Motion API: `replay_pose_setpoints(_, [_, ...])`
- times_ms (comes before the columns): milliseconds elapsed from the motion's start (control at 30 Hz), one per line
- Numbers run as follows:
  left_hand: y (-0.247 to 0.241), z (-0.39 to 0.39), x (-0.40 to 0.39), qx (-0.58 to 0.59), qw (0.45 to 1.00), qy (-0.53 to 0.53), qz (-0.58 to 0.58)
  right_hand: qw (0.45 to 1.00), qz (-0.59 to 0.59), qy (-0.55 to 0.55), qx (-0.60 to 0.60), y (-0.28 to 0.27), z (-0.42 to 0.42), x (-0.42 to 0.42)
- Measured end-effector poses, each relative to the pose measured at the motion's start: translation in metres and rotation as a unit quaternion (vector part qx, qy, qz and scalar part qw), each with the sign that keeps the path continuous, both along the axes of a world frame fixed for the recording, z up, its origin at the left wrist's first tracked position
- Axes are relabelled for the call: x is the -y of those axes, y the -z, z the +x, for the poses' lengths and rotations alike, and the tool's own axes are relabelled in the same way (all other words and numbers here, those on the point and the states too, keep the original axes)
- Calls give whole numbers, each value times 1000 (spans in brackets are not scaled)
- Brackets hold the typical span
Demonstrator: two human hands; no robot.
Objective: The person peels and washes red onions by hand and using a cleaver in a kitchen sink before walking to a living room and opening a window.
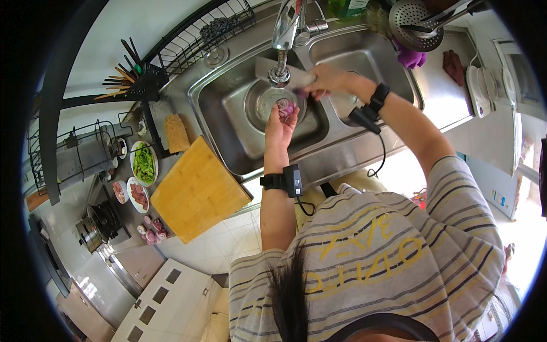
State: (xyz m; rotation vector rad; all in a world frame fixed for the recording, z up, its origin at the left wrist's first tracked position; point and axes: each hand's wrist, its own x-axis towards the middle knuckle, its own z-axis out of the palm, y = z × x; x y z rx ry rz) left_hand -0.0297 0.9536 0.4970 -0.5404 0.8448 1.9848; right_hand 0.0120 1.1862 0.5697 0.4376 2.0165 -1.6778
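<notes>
My left hand (282,126) holds a peeled-looking red onion (285,107) in its fingertips, over a round metal bowl (253,102) in the left sink basin (226,128). Just beyond it, my right hand (327,81) grips a cleaver (263,68). The broad blade points left and passes behind the faucet (280,72); its handle is mostly covered by my fingers. A blurred purple bit, perhaps onion skin, shows below my right hand. The faucet's spout hangs above the bowl, close to the onion.
Left of the sink lies a wooden cutting board (201,188), beside a loofah sponge (176,133). Farther left are a plate of green peppers (144,164), a dish of sliced meat (139,196) and several red onions (151,231). A perforated skimmer (412,25) overhangs the right basin's (342,55) far corner.
</notes>
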Motion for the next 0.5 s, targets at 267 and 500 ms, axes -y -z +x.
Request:
replay_pose_setpoints(267, [-1, -20, -15, 111, 983, -77, 128, 831, 482, -155, -231, -10, -53, -106])
replay_pose_setpoints(500, [-18, -30, -36, 130, 975, -88, 160, 834, 451, -157, -278, 6, -67, -128])
